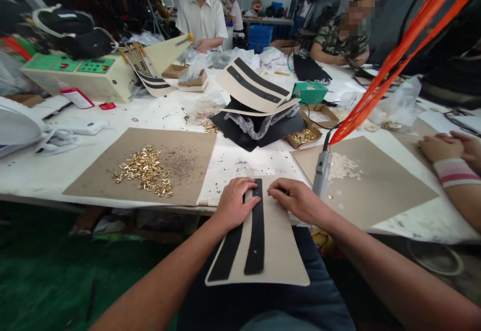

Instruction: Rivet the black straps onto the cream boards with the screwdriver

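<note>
A beige panel [283, 258] with two black strips slants from the table edge over my lap. My left hand [233, 204] presses on the upper part of the inner black strip [255, 240], fingertips and thumb closed on it. Small shiny dots show near both ends of that strip. Just right of it, above the panel, is my right hand [298, 199], its fingers curled and pinched. Whatever is between those fingertips, if anything, is hidden. Beside my right wrist, a grey handheld tool [322, 174] hangs from an orange cord [376, 90].
Gold metal fittings [145, 168] lie heaped on a brown board [97, 170] at left. Small pale discs [343, 165] are scattered on another board [391, 180] at right. Similar panels [251, 83] are stacked ahead. A co-worker's hands [443, 145] rest at far right.
</note>
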{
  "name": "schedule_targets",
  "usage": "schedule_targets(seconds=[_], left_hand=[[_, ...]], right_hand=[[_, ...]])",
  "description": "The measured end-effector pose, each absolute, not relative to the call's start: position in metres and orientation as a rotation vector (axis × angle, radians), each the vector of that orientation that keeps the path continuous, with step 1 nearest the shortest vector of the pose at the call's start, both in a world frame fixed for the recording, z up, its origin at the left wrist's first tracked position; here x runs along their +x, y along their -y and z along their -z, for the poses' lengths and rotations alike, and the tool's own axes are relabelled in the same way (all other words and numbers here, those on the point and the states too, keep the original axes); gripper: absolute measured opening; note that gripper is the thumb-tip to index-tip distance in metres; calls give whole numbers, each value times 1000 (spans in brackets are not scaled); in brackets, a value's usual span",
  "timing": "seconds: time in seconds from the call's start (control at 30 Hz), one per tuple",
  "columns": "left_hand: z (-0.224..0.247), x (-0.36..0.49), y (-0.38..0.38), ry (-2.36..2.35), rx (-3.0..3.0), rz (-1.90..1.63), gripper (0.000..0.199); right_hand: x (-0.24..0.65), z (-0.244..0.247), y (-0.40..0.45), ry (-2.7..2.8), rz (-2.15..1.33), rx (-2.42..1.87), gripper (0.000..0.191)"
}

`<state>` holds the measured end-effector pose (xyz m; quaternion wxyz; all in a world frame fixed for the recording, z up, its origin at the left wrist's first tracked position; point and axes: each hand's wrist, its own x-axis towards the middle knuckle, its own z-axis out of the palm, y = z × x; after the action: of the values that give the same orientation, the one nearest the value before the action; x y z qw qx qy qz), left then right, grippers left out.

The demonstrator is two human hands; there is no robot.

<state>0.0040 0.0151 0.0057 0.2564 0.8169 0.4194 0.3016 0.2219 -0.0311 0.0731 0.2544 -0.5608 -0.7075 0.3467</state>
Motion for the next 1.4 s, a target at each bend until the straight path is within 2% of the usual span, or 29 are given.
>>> schedule_targets(seconds=[0.2,0.53,0.67,0.77,0.97,1.07,1.13,1.2,1.27,1.4], left_hand=[[-3,2,-14,-1132,2193,-820,29],[-2,2,-14,-1142,2188,-820,29],[-1,2,-14,-1138,2196,-811,29],[-1,2,-15,-1142,2197,-817,27],[-1,2,-17,-1117,2222,-836,24],[-2,2,-19,-1112,2238,-821,22],[-3,2,-20,-1111,2246,-808,22],[-4,2,-19,-1108,2250,-807,22],[-4,2,-18,-1110,2249,-819,22],[0,2,-16,-1121,2236,-850,20]], right_hand=[[201,-40,-4,2115,-828,-1661,19],[190,-35,-10,2007,-714,-1864,14],[191,-36,-5,1909,-812,-1773,13],[204,-45,18,1596,-889,-1612,23],[270,-42,75,1027,-343,-1761,45],[291,-30,77,947,-427,-1838,65],[295,-24,70,950,-576,-1873,71],[294,-23,62,979,-646,-1914,63],[291,-26,55,986,-699,-1914,46],[271,-46,46,817,-919,-1552,29]])
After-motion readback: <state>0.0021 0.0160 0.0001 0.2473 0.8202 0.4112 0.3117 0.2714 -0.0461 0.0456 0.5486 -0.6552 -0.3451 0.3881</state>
